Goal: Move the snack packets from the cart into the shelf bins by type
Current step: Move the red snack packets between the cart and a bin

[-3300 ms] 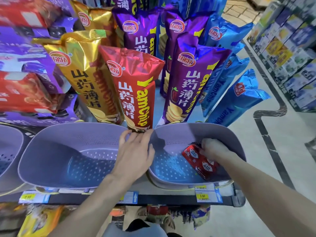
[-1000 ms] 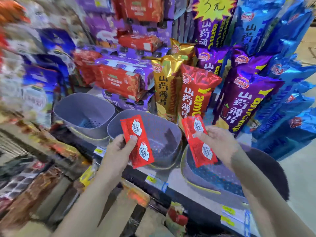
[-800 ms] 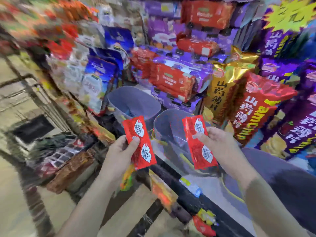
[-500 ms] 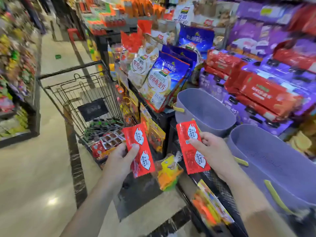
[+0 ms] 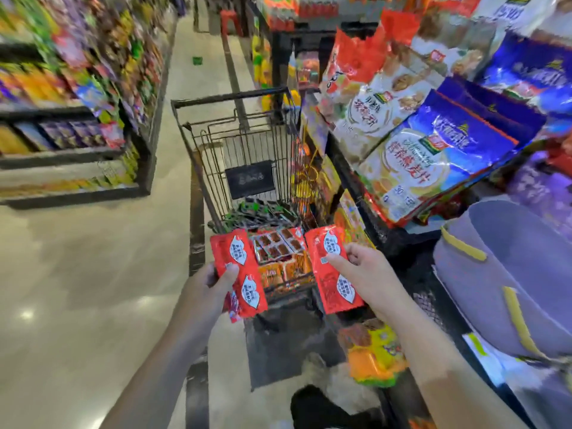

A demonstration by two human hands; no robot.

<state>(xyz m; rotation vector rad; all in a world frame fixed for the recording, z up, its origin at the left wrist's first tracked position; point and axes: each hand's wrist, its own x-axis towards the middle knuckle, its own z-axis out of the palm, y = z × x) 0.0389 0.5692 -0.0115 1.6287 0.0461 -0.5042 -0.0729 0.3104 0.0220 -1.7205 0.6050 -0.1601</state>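
Note:
My left hand (image 5: 208, 287) grips a red snack packet (image 5: 240, 270) with white labels, thumb across its front; a second red edge shows behind it. My right hand (image 5: 365, 274) pinches another red packet (image 5: 332, 270) of the same kind. Both packets hang over the near end of a black wire cart (image 5: 235, 144). Inside the cart lie dark green packets (image 5: 260, 213) at the back and red-brown packets (image 5: 278, 249) nearer to me. A lilac perforated bin (image 5: 520, 280) with yellow trim sits on the shelf at the right.
Large blue and white bags (image 5: 433, 150) hang off the right shelf above the bin. Small orange and yellow packets (image 5: 374, 357) hang below the shelf edge. Another stocked shelf (image 5: 77, 119) lines the left side, with glossy aisle floor (image 5: 77, 274) between.
My view has swung left from the bins to the cart. Both hands have kept their red packets and now hold them above the cart.

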